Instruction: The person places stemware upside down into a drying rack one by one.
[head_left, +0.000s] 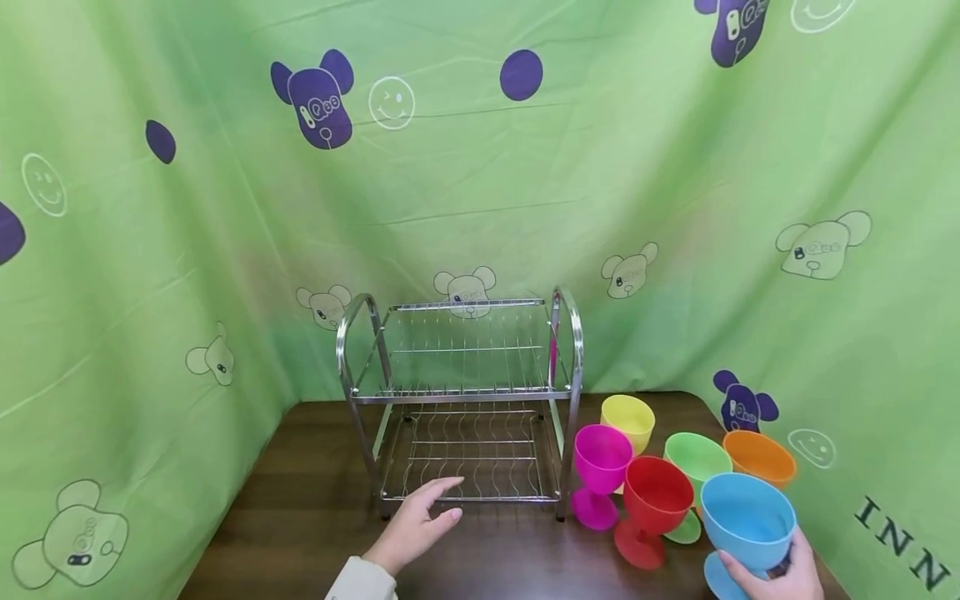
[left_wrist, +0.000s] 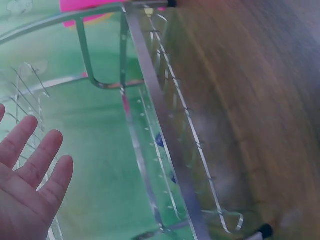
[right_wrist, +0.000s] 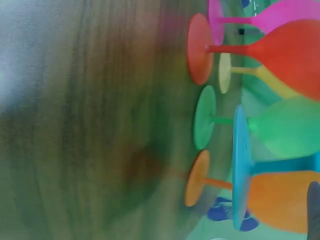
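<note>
My right hand [head_left: 783, 575] grips a blue plastic goblet [head_left: 750, 521] at the right front, thumb and fingers around its lower part. In the right wrist view, the blue goblet's round base [right_wrist: 241, 167] is raised off the table, beside the other goblets. Those standing near it are red [head_left: 658, 496], green [head_left: 697, 457], orange [head_left: 759, 457], magenta [head_left: 602, 458] and yellow [head_left: 628, 417]. My left hand [head_left: 416, 525] hovers before a two-tier metal dish rack [head_left: 465, 396], holding nothing. Its fingers are extended and spread in the left wrist view.
The rack's upper and lower wire tiers hold no dishes. It stands on a dark brown wooden table [head_left: 300, 492], left of the goblets. Green patterned cloth [head_left: 465, 192] hangs behind the table and along both sides.
</note>
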